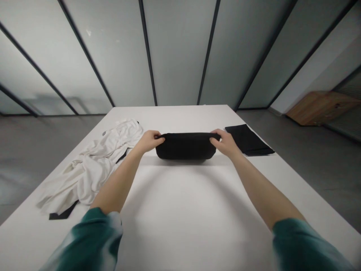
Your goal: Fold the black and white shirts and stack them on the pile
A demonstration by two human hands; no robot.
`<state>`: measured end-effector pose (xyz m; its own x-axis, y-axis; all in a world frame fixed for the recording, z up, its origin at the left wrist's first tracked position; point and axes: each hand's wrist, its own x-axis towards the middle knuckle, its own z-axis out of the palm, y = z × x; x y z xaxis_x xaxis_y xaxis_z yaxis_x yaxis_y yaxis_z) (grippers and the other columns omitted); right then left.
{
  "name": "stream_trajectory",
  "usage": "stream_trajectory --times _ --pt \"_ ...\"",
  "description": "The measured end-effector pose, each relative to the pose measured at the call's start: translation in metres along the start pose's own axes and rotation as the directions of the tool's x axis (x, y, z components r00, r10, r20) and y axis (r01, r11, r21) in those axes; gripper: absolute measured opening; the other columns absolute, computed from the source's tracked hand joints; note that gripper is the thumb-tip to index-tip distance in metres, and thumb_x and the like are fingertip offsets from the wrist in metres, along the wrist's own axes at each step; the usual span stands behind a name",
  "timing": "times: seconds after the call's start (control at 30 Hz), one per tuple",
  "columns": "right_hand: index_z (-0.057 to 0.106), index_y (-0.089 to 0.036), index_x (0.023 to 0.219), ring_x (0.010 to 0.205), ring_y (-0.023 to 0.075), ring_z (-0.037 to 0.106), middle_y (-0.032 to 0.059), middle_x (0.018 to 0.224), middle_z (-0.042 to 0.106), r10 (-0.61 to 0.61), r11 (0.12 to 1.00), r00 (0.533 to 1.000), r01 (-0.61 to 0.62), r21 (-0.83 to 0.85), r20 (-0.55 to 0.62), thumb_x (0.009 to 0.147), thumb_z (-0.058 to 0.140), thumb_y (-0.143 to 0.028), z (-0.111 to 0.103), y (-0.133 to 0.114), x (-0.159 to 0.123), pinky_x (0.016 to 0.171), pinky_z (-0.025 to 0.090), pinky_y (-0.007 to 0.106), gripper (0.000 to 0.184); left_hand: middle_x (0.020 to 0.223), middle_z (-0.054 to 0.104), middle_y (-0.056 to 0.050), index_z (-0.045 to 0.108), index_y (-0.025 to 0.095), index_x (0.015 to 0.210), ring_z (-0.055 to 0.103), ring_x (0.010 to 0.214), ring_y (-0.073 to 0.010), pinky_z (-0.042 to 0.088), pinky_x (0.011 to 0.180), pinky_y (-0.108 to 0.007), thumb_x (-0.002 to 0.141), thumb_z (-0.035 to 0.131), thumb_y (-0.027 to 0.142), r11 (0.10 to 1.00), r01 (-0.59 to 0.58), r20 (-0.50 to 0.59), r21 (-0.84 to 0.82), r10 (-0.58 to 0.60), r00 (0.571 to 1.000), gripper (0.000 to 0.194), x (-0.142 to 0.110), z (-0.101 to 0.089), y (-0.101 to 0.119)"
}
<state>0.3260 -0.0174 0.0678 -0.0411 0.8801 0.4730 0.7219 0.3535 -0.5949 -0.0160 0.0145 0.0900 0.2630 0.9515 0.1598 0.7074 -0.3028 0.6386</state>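
Observation:
A folded black cloth is stretched level between my two hands over the middle of the white table. My left hand pinches its upper left corner, thumb in front. At the upper right corner, my right hand pinches the fabric the same way. The lower edge hangs at or just above the tabletop; I cannot tell whether it touches. Whether the cloth is a garment does not show.
Crumpled white fabric with black pieces under it lies along the table's left side. A flat folded black cloth rests near the right edge of the white table. Frosted glass panels stand behind; a wooden cabinet is at right.

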Motion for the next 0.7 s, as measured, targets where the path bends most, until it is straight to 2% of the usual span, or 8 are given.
stream_trajectory --times 0.1,0.2,0.33,0.43,0.5,0.57,0.63,0.7 --pt "0.070 -0.018 0.093 0.073 0.0215 0.062 0.0048 0.083 0.072 0.108 0.993 0.994 -0.109 -0.049 -0.011 0.075 0.054 -0.027 0.026 0.014 0.047 0.072 0.050 0.033 0.026 0.080 0.072 -0.006 0.070 0.017 0.082 0.065 0.080 -0.0221 0.048 0.071 -0.030 0.077 0.062 0.040 0.986 0.135 -0.146 0.099 -0.120 0.982 0.025 0.052 0.014 -0.009" --pt "0.071 -0.016 0.102 0.087 0.0252 0.065 0.0092 0.097 0.074 0.200 0.967 0.978 -0.187 -0.175 0.061 0.079 0.053 -0.024 0.054 0.033 0.074 0.080 0.050 0.035 0.030 0.096 0.074 -0.011 0.071 0.018 0.092 0.067 0.095 -0.0261 0.049 0.082 -0.033 0.084 0.059 0.040 0.949 0.228 -0.171 0.219 -0.193 0.966 0.027 0.083 0.037 -0.020" --pt "0.066 -0.015 0.122 0.108 0.0311 0.063 0.0162 0.120 0.069 0.303 0.897 0.934 -0.213 -0.388 0.188 0.087 0.054 -0.029 0.077 0.042 0.078 0.091 0.049 0.042 0.039 0.115 0.071 -0.015 0.066 0.018 0.116 0.064 0.110 -0.0288 0.048 0.092 -0.036 0.088 0.057 0.038 0.908 0.308 -0.182 0.282 -0.265 0.947 0.036 0.086 0.065 -0.032" --pt "0.060 -0.014 0.133 0.120 0.0358 0.057 0.0205 0.132 0.062 0.209 0.863 0.969 -0.119 -0.491 0.132 0.092 0.052 -0.034 0.081 0.031 0.065 0.099 0.044 0.050 0.047 0.130 0.063 -0.017 0.057 0.015 0.131 0.057 0.121 -0.0299 0.045 0.101 -0.040 0.089 0.055 0.037 0.922 0.201 -0.275 0.332 -0.109 0.955 0.047 0.070 0.078 -0.031" --pt "0.059 -0.014 0.135 0.129 0.0346 0.050 0.0193 0.138 0.058 0.015 0.874 0.985 0.070 -0.480 0.171 0.095 0.047 -0.035 0.082 0.022 0.051 0.106 0.039 0.051 0.047 0.136 0.059 -0.015 0.055 0.016 0.134 0.053 0.128 -0.0284 0.040 0.108 -0.041 0.092 0.051 0.038 0.925 0.030 -0.218 0.379 0.058 0.974 0.048 0.056 0.085 -0.028" --pt "0.060 -0.017 0.135 0.136 0.0320 0.044 0.0155 0.142 0.056 -0.133 0.874 0.945 0.254 -0.414 0.298 0.097 0.045 -0.039 0.083 0.018 0.036 0.112 0.032 0.049 0.047 0.143 0.056 -0.012 0.055 0.020 0.136 0.047 0.135 -0.0280 0.034 0.114 -0.043 0.093 0.050 0.046 0.906 -0.108 -0.052 0.409 0.141 0.989 0.050 0.042 0.091 -0.027" --pt "0.061 -0.022 0.135 0.141 0.0318 0.039 0.0120 0.146 0.055 -0.123 0.890 0.909 0.278 -0.362 0.398 0.096 0.047 -0.048 0.086 0.022 0.020 0.116 0.027 0.050 0.049 0.152 0.047 -0.011 0.053 0.024 0.140 0.038 0.144 -0.0301 0.025 0.119 -0.048 0.093 0.048 0.054 0.901 -0.126 0.099 0.416 0.093 0.991 0.057 0.030 0.097 -0.032" --pt "0.061 -0.026 0.136 0.145 0.0324 0.034 0.0097 0.150 0.051 -0.006 0.925 0.907 0.165 -0.342 0.421 0.093 0.051 -0.053 0.091 0.031 0.008 0.117 0.025 0.052 0.051 0.160 0.036 -0.011 0.048 0.025 0.146 0.028 0.149 -0.0314 0.019 0.120 -0.053 0.094 0.044 0.059 0.918 -0.072 0.168 0.390 0.006 0.986 0.062 0.023 0.102 -0.041"
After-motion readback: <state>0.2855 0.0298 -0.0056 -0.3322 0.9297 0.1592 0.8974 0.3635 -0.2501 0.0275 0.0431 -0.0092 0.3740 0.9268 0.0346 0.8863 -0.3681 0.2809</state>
